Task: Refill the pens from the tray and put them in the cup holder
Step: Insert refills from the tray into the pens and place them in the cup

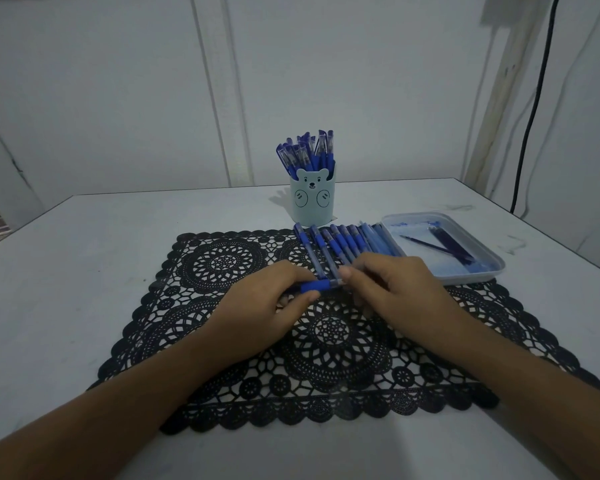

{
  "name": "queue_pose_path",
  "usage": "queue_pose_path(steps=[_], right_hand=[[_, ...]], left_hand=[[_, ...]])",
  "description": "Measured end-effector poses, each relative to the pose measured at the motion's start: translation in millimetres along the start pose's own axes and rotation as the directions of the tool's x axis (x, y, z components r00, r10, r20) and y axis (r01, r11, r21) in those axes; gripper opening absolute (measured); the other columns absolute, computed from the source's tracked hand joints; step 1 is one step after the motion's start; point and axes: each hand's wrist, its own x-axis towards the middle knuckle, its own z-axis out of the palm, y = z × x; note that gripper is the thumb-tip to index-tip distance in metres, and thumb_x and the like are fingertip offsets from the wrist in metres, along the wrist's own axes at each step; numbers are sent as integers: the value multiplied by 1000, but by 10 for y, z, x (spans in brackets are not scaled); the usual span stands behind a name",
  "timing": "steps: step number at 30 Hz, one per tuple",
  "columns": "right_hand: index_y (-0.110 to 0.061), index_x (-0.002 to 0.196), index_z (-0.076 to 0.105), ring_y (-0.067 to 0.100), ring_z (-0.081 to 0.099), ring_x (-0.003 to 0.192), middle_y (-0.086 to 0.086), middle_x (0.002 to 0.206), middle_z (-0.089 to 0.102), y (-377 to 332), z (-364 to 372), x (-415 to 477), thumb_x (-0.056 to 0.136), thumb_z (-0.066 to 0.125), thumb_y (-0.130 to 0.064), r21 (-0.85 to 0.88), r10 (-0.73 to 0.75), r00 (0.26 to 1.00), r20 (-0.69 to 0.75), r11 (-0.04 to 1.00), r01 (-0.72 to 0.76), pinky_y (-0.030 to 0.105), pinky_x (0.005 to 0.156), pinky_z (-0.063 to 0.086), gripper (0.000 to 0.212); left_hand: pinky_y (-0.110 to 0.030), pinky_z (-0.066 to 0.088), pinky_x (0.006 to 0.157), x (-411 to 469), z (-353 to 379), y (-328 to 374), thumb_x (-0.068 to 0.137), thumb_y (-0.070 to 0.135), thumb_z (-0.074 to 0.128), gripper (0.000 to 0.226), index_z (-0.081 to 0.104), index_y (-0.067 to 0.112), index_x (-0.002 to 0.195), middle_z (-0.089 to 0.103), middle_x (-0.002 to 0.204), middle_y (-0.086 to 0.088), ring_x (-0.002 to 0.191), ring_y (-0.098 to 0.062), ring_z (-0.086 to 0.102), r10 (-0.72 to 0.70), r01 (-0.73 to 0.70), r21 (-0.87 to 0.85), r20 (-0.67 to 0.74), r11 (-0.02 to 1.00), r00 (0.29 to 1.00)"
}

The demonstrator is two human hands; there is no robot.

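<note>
A blue pen [317, 285] lies crosswise between my two hands above the black lace mat [222, 341]. My left hand [274, 303] pinches its blue grip section. My right hand [392, 289] holds the clear barrel end, fingers curled round it. Behind them a row of several blue pens [340, 242] lies on the mat's far edge. A pale tray [489, 268] at the right holds a few dark refills [440, 245]. The light blue bear cup holder [312, 199] stands behind, full of several capped pens.
The white table [66, 271] ends at a wall close behind the cup. A black cable [530, 133] hangs down the wall at the far right. The table's left edge drops off near the upper left.
</note>
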Motion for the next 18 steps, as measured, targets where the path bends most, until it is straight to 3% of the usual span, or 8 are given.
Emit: queue_pose_path(steps=[2, 4, 6, 8, 11, 13, 15, 18], right_hand=[[-26, 71, 54, 11, 56, 62, -3, 63, 60, -2, 0, -6, 84, 34, -52, -28, -6, 1000, 2, 1000, 6, 27, 59, 46, 35], [-32, 82, 49, 8, 55, 68, -6, 71, 59, 21, -13, 1, 86, 36, -51, -28, 0, 999, 46, 1000, 1, 22, 60, 45, 24], [-30, 89, 47, 6, 53, 73, -9, 75, 58, 49, -20, 6, 90, 47, -37, -63, -34, 996, 86, 997, 39, 18, 62, 43, 7], [-30, 84, 48, 7, 53, 73, -9, 71, 58, 52, -12, 11, 91, 50, -31, -105, -53, 995, 82, 993, 61, 20, 61, 43, 7], [-32, 68, 45, 11, 52, 66, -8, 59, 53, 32, 8, 11, 92, 38, -39, -96, -68, 997, 40, 993, 71, 25, 56, 40, 26], [-28, 77, 50, 9, 52, 66, -6, 63, 55, 27, 18, 7, 90, 32, -45, -94, -59, 997, 48, 994, 63, 25, 58, 40, 28], [-29, 94, 48, 6, 53, 69, -8, 70, 58, 41, 21, 5, 91, 39, -41, -78, -61, 997, 40, 995, 64, 21, 59, 41, 15], [-29, 96, 46, 5, 53, 75, -12, 79, 59, 62, 11, 7, 91, 49, -28, -90, -119, 993, 1, 989, 118, 21, 64, 44, 6]], left_hand=[[-5, 35, 72, 0, 4, 1, 87, 42, 42, 32, 60, 21, 104, 51, 85, 18, 77, 2, 46, 23, -23, 23, 5, 999, 1000], [-4, 35, 74, 4, 8, -4, 88, 40, 43, 32, 60, 20, 105, 51, 86, 17, 79, 3, 46, 30, -30, 31, -5, 999, 1000], [-5, 35, 73, 5, 8, -4, 88, 38, 44, 31, 61, 18, 104, 52, 85, 16, 77, 3, 46, 39, -37, 41, -27, 998, 999], [-7, 35, 71, 4, 7, 10, 88, 36, 45, 30, 63, 16, 102, 55, 83, 12, 75, 1, 46, 58, -54, 74, -48, 996, 997], [-14, 37, 68, 8, 6, 47, 89, 31, 47, 28, 64, 12, 100, 60, 82, 6, 73, -2, 46, 114, -100, 136, -100, 986, 988], [-15, 37, 67, 24, 10, 68, 89, 28, 48, 26, 65, 11, 99, 60, 80, 5, 72, -2, 46, 134, -114, 142, -140, 983, 981], [-16, 38, 65, 44, 20, 87, 88, 27, 49, 25, 65, 11, 98, 60, 79, 4, 71, -2, 46, 136, -115, 137, -163, 984, 977], [-18, 40, 64, 58, 51, 95, 87, 28, 49, 26, 65, 10, 98, 61, 80, 3, 72, -3, 48, 127, -106, 128, -172, 986, 977]])
